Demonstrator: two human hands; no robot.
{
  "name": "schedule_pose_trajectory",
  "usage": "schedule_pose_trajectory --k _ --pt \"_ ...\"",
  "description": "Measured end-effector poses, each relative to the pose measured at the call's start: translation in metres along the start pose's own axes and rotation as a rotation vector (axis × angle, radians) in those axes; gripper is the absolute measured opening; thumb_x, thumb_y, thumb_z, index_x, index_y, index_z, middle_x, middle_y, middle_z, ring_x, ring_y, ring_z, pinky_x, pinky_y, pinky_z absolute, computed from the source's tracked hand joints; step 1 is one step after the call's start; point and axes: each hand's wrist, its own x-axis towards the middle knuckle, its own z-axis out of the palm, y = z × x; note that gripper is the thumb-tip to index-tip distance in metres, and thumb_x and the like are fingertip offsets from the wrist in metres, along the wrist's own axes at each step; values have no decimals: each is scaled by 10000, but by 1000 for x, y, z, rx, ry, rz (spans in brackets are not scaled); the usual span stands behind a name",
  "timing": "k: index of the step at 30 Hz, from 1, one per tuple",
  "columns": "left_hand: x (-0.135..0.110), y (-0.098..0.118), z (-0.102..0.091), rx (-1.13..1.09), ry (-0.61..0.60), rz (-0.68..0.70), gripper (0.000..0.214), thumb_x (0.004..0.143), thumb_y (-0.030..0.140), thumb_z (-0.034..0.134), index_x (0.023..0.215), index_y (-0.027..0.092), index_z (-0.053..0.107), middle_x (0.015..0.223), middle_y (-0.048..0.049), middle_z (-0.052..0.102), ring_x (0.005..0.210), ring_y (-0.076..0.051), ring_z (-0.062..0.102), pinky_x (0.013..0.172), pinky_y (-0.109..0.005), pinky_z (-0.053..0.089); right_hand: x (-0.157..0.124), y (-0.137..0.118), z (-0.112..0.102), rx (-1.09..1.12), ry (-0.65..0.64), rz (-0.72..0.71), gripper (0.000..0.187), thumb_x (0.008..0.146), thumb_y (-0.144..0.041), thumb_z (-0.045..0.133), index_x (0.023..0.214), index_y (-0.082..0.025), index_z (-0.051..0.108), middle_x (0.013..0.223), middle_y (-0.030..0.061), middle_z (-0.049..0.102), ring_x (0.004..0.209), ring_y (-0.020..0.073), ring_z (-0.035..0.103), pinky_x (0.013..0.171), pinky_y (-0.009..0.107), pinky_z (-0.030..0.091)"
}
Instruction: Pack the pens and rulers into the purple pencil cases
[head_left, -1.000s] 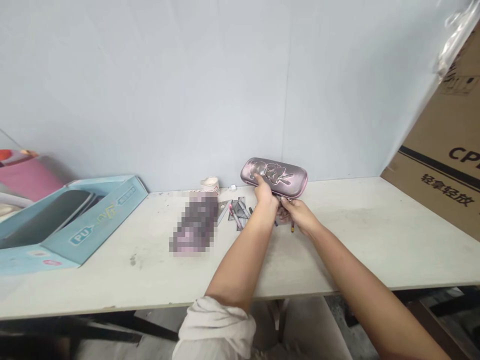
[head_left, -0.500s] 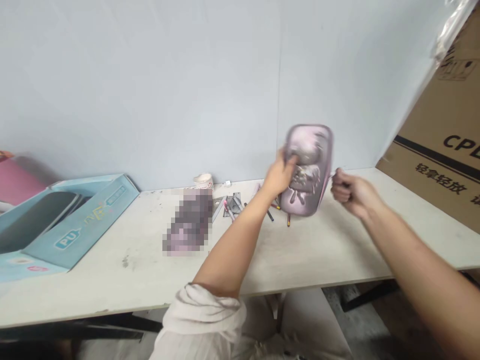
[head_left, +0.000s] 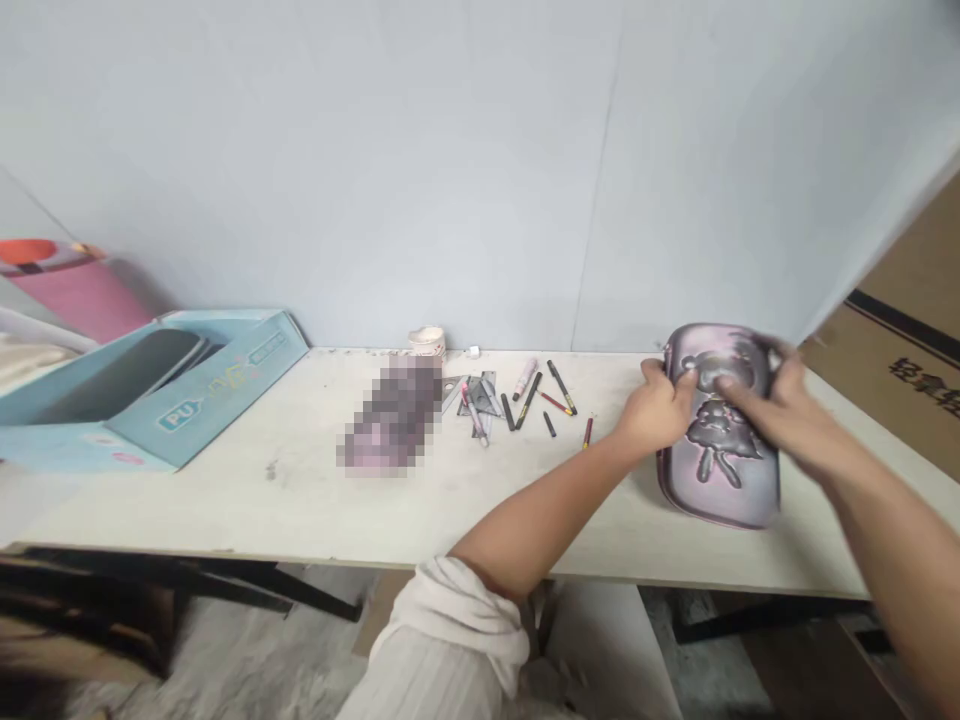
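Observation:
A pink-purple hard pencil case with a raised cartoon figure lies on the right part of the white table, long side pointing away from me. My left hand grips its far left corner. My right hand lies over its top right edge with fingers curled on it. Several pens and pencils lie loose on the table to the left of the case, beside a small set square.
A blurred pinkish object lies mid-table. A small white cup stands at the wall. A light blue open box sits at the left, a cardboard carton at the right. The wall runs close behind the table.
The case was lifted off the pens, swung upright in my left hand, then set down to the right. My right hand let go and has come back onto it.

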Motion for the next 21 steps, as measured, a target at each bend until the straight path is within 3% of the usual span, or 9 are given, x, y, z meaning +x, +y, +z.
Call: schedule_pose_trajectory --k 2,4,6,9,11,16,18,21 --pt "4 -23 -5 50 -29 -36 521 886 491 248 1193 83 354 1013 -211 619 955 -293 601 772 -361 444 -2 26 28 359 -93 189 780 722 -535 563 1343 -264 175 1264 134 451 1057 263 550 780 363 520" --pt "8 -50 -22 164 -10 21 446 871 453 332 1143 112 429 1105 -200 581 1041 -282 557 849 -352 421 0 48 52 493 -122 309 800 669 -521 632 1323 -289 234 1217 119 484 973 251 591 743 367 535" --pt "13 -78 -48 343 131 -25 404 860 411 372 1119 115 463 1135 -196 549 1089 -287 514 898 -370 391 5 59 69 528 -138 400 783 654 -512 651 1307 -295 277 1180 120 504 905 242 612 707 374 542" --pt "19 -116 -87 553 323 -227 410 837 390 415 1104 86 479 1147 -216 517 1129 -324 455 931 -442 345 20 54 89 519 -178 447 724 677 -494 634 1294 -282 319 1167 122 517 866 223 620 687 362 540" --pt "24 -136 -104 576 346 -319 458 809 406 459 1112 63 483 1190 -235 481 1173 -344 402 963 -467 300 32 38 104 521 -223 423 696 696 -476 617 1295 -266 331 1154 119 534 848 209 624 682 349 536" --pt "36 -164 -122 318 214 -453 530 657 481 633 972 59 574 1240 -278 442 1240 -409 312 1003 -515 230 66 -4 152 460 -311 291 665 735 -445 572 1309 -200 344 1161 127 560 841 181 627 712 314 516" --pt "38 -169 -129 226 169 -448 445 638 478 655 838 84 600 1140 -266 530 1176 -409 405 966 -511 294 81 -16 169 311 -305 180 617 754 -440 542 1282 -158 394 1128 133 587 870 185 619 762 328 495" --pt "38 -168 -145 25 101 -414 293 733 418 579 755 126 579 882 -180 640 943 -303 591 817 -410 447 96 -36 184 54 -232 11 476 769 -419 514 1132 -113 543 1087 153 610 1005 228 563 902 390 402"
